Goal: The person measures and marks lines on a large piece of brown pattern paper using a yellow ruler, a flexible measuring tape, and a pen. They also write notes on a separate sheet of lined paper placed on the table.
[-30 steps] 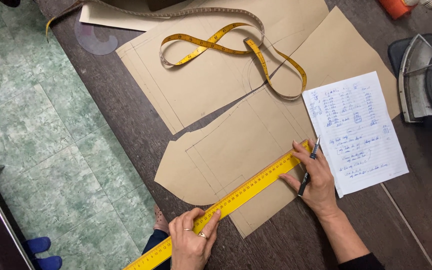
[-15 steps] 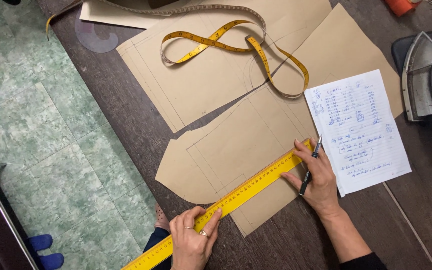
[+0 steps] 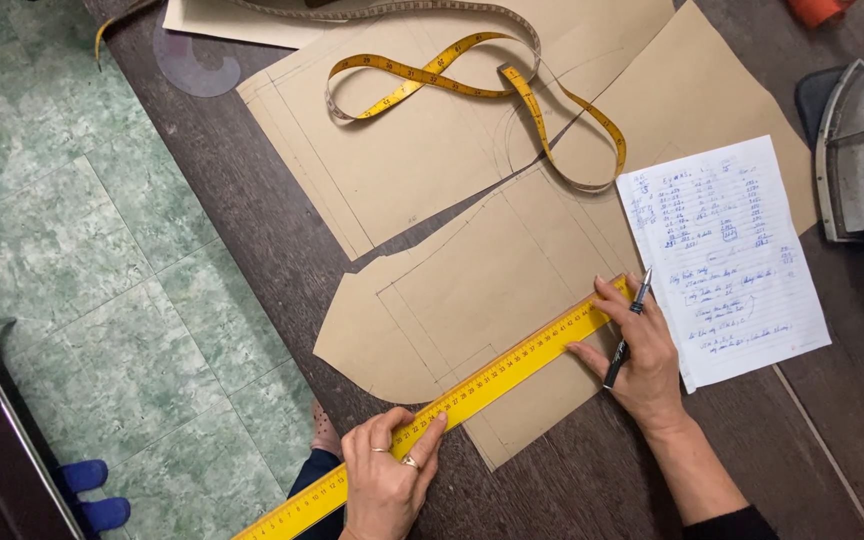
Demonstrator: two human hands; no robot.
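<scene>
The left hand (image 3: 384,478) presses flat on the lower part of a yellow ruler (image 3: 472,389), fingers spread over it, gripping nothing. The ruler runs slantwise up to the right hand (image 3: 637,352), whose fingertips pin its far end while a black pen (image 3: 628,332) sits clamped between its fingers. Under the ruler lies a brown paper pattern (image 3: 472,290) on the desk (image 3: 252,210). Just right of that hand rests a handwritten sheet (image 3: 742,250); well beyond it, a yellow tape measure (image 3: 452,80).

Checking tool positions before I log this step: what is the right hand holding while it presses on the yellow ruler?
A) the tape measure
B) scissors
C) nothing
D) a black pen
D: the right hand grips a black pen while its fingertips press the yellow ruler.
</scene>
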